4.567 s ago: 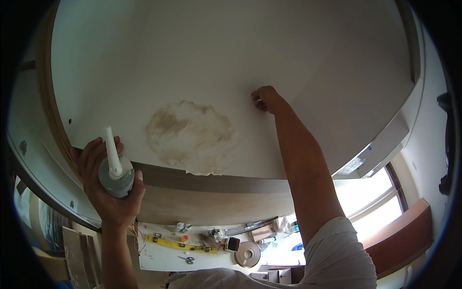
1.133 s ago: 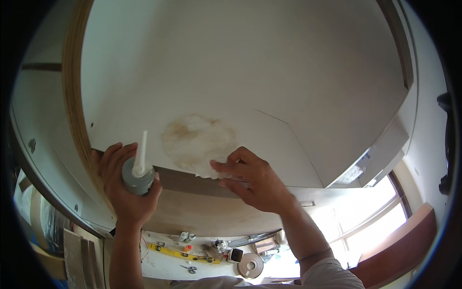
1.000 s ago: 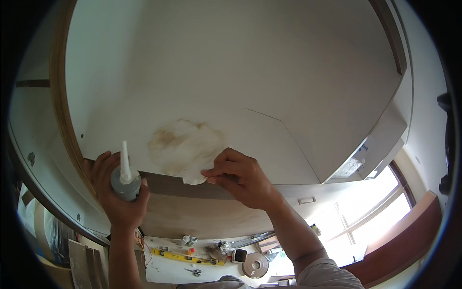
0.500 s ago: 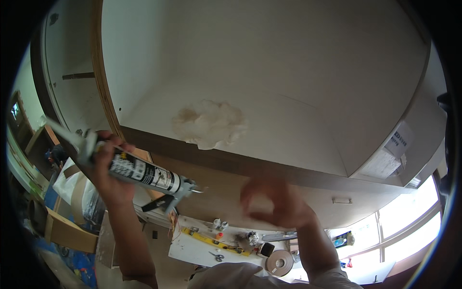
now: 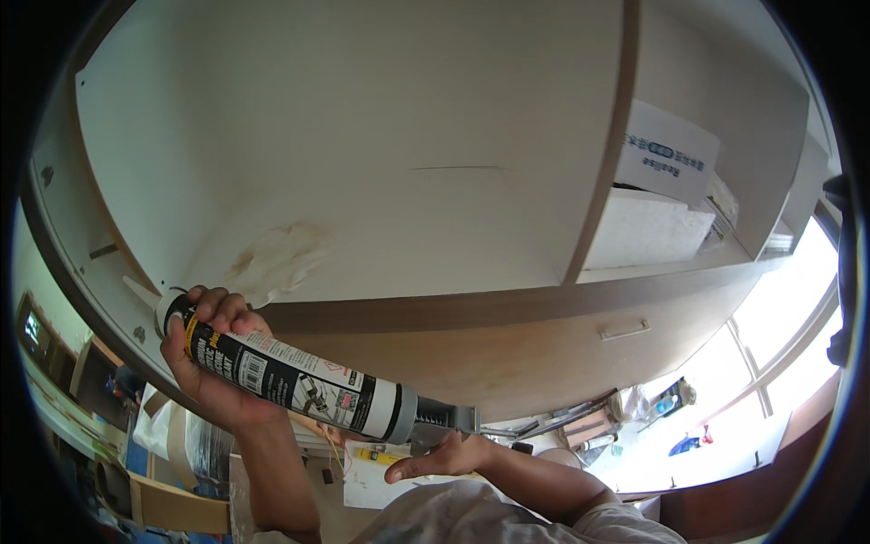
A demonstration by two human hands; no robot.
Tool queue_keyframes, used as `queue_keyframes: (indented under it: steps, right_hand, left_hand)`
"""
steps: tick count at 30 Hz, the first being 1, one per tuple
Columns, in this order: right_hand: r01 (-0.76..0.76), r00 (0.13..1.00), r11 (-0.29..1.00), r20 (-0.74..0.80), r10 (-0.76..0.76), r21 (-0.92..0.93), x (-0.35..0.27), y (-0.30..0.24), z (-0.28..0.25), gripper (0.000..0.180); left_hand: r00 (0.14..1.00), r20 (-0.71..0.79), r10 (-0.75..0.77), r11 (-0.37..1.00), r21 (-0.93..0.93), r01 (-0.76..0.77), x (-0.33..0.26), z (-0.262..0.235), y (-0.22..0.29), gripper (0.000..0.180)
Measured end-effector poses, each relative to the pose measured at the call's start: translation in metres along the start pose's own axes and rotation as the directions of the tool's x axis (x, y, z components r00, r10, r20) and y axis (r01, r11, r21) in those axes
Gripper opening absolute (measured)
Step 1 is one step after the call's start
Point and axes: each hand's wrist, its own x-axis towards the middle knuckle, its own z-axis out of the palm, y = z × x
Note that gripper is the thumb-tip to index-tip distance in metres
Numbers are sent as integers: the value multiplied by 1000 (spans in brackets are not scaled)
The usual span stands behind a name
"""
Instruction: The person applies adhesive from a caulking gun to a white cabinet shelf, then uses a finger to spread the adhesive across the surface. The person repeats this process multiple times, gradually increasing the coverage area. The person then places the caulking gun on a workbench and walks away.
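Observation:
A caulking gun [image 5: 444, 419] lies aslant in front of me, loaded with a black and white sealant cartridge [image 5: 290, 381]. Its pale nozzle [image 5: 139, 292] points to the far left. My left hand [image 5: 213, 354] is closed round the cartridge's front end. At the rear, my right hand [image 5: 444, 458] is on the gun's handle, thumb stretched to the left; its other fingers are mostly hidden. Just beyond the left hand, an uneven whitish-brown patch [image 5: 281, 258] spreads over the pale cabinet panel [image 5: 408, 227] near its edge.
A divider [image 5: 603, 154] separates a side compartment holding a white box [image 5: 666, 154] and papers. Below is a drawer front with a handle [image 5: 625, 331]. A white work surface [image 5: 362, 490] carries a yellow level [image 5: 376, 456]. Wrapped goods and a cardboard box [image 5: 177, 503] stand lower left.
My right hand has come down and left onto the gun's handle. The gun has turned, its label now facing me more fully. My view has shifted right, showing more of the side compartment.

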Motion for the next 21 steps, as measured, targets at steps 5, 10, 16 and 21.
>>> queue_keyframes:
  steps: [5,10,16,21]
  right_hand:
    - [368,929,930,-29,-369,-16,-20,9,-13,56]
    - [454,887,868,-192,-420,200,-39,36,-14,34]
    - [501,855,840,-270,-442,210,-54,61,-23,24]
    - [493,857,831,-305,-414,257,-58,68,-22,33]
  left_hand:
    - [995,-85,-44,997,65,49,2,27,-38,26]
    - [992,-103,-74,989,121,87,-16,47,-72,26]
    - [986,-101,-133,978,149,147,-33,58,-93,22]
    - [978,-124,-165,973,145,182,-42,56,-99,21]
